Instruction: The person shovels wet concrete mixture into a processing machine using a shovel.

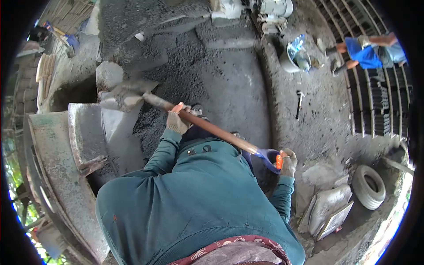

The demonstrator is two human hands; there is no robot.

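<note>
A shovel (212, 128) lies slantwise across the front of my body, with a wooden shaft and a blue D-shaped handle. My left hand (177, 121), in a knitted glove with orange on the fingers, is wrapped round the shaft near the blade. On the handle at the other end, my gloved right hand (287, 163) is closed round the grip. The blade (132, 90) is smeared by motion and points left, beside a grey block and a dark opening. Dark, damp-looking gravel or sand (176, 62) covers the floor beyond my feet.
Metal chute-like panels (86, 137) stand at left. Machinery with a motor (276, 9) sits at the top. On the right are a bucket (289, 62) with plastic bottles, a hammer (300, 104), a tire (369, 187) and filled sacks (329, 205). Another person (366, 51) stands near a slatted barrier.
</note>
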